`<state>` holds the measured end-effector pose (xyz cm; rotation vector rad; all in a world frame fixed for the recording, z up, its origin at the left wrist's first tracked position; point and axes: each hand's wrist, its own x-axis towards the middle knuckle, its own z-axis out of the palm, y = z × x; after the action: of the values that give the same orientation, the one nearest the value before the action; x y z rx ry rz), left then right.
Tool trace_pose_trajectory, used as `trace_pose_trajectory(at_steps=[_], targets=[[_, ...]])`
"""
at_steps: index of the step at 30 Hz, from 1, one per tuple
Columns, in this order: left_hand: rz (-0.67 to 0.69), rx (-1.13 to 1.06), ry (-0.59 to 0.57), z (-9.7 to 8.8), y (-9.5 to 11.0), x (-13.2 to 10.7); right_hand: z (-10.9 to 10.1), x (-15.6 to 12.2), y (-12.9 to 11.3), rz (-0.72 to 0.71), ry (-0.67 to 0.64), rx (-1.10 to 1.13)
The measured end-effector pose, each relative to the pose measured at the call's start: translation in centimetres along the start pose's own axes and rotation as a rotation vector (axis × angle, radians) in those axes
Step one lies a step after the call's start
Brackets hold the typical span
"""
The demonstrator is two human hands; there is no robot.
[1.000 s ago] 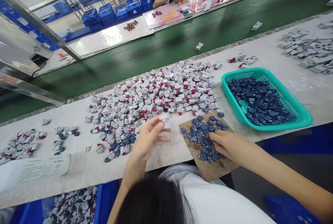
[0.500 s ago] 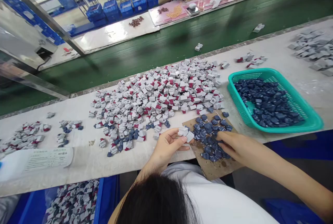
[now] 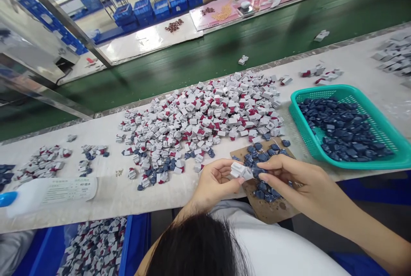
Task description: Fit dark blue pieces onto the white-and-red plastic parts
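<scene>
My left hand (image 3: 215, 182) pinches a small white plastic piece (image 3: 239, 170) just above the near edge of the bench. My right hand (image 3: 290, 179) has its fingers closed on a small dark blue piece (image 3: 257, 170) and holds it against the white one. Below both hands lies a brown board (image 3: 272, 209) with several dark blue pieces (image 3: 261, 156) scattered on it. A wide heap of white and red pieces (image 3: 212, 113) covers the bench beyond my hands.
A teal basket (image 3: 324, 149) of dark blue pieces stands at the right. A white bottle (image 3: 48, 190) lies at the left, and a blue bin (image 3: 135, 241) of pieces sits below the bench. Beyond a green conveyor belt (image 3: 224, 49) another person works.
My left hand came back from the white heap toward the board with a white piece. My right hand lifted off the board with a blue piece and met it.
</scene>
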<state>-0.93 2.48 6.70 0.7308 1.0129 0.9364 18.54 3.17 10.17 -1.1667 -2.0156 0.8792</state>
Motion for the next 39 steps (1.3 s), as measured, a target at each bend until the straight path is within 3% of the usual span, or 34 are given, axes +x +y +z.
trace_pose_trajectory(at_steps=[9,15,19,24,28,31,33,34,36,38,39], targets=[[0.069,0.162,-0.024,-0.3,0.1,-0.4,0.2,0.1,0.3,-0.027,-0.084,-0.08],[0.203,0.345,-0.092,-0.6,0.3,-1.1,-0.4,0.8,-0.7,-0.006,-0.322,-0.1],[0.272,0.36,-0.149,-1.0,0.1,-1.2,-0.7,1.4,-1.0,0.003,-0.408,-0.043],[0.193,0.151,-0.147,-1.4,-1.6,-0.7,-0.4,1.8,-0.1,0.108,-0.447,0.112],[0.056,-0.062,-0.135,-0.6,-2.5,-0.2,0.3,2.0,0.2,0.243,-0.477,0.278],[-0.024,-0.104,-0.142,-1.0,-2.2,-0.4,-0.6,2.0,0.9,0.293,-0.337,0.301],[-0.01,-0.072,0.002,-2.8,-1.7,-1.5,-2.6,1.8,2.2,0.342,-0.101,0.163],[0.02,-0.051,0.153,-4.3,-1.4,-2.6,-4.0,1.6,3.3,0.382,0.036,0.057],[0.088,0.012,0.569,-8.1,-0.9,-5.8,-7.4,0.6,6.0,0.492,0.268,-0.222],[0.113,0.163,0.982,-12.1,-0.8,-9.9,-10.7,-1.0,9.0,0.613,0.317,-0.552],[0.102,0.309,1.116,-13.8,-0.9,-12.0,-12.1,-1.9,10.4,0.685,0.227,-0.671]])
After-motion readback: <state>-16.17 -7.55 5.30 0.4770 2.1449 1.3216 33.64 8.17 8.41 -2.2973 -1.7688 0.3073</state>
